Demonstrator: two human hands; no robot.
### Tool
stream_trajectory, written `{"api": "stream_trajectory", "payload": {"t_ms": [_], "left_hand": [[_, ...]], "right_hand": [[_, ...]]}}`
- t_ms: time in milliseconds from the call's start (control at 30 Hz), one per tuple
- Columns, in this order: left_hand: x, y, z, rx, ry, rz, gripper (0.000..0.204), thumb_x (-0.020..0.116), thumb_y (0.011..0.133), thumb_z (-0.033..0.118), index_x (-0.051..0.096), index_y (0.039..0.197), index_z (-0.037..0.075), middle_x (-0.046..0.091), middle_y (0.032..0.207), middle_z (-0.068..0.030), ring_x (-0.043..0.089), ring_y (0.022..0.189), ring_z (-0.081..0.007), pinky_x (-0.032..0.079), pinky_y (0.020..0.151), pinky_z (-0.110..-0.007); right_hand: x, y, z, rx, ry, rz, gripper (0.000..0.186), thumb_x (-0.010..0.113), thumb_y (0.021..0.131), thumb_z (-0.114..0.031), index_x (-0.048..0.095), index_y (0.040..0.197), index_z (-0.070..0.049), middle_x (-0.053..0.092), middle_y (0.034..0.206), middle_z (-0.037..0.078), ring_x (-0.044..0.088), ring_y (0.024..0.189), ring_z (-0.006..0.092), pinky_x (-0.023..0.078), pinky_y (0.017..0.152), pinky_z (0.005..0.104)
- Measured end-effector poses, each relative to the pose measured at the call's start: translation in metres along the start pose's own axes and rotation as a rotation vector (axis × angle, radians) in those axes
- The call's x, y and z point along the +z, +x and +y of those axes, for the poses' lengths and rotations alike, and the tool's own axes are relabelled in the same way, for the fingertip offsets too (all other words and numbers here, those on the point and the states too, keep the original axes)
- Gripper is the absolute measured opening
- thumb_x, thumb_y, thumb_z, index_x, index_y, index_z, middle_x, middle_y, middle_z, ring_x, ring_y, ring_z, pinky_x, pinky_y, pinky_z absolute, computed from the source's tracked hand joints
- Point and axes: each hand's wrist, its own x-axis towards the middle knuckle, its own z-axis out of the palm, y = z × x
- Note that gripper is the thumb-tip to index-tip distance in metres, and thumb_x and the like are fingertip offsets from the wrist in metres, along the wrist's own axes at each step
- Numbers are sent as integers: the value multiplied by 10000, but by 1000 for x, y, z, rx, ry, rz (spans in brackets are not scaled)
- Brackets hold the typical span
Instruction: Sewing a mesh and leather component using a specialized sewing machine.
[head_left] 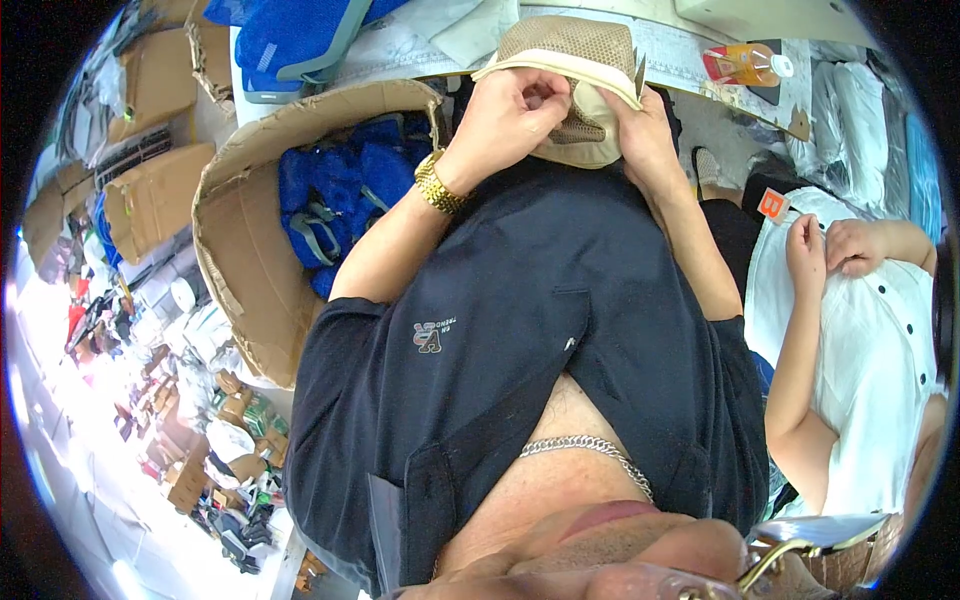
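I see a white table (668,62) with a cardboard box (240,235) by its near edge. There, inside my grip, is the beige mesh cap (565,42): left hand (515,118) pinches its rim, right hand (647,138) holds its side.

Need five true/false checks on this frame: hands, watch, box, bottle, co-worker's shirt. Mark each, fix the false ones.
1. The left hand and right hand both touch the beige mesh piece. True.
2. The gold watch is on the right wrist. False: it is on the left.
3. The cardboard box holds blue items. True.
4. The bottle has a blue lid. False: the lid is white.
5. The co-worker's shirt is white. True.
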Motion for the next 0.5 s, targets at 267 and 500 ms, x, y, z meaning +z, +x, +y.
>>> {"api": "stream_trajectory", "payload": {"t_ms": [267,500], "left_hand": [[-1,6,-1,34,65,-36,181,566,903,138,628,960,-22,666,821,-65,664,717,-126,564,624,-259],[-2,11,3,86,175,-30,130,601,856,105,630,907,-12,618,780,-26,594,673,-65,551,582,-251]], "right_hand": [[-3,3,-1,2,12,-4,240,575,931,-129,610,1098,41,661,1011,90,623,889,143,487,790,274],[-7,9,-9,-81,-107,28,219,562,933,-109,614,1094,30,663,1011,94,625,883,147,492,780,281]]}}
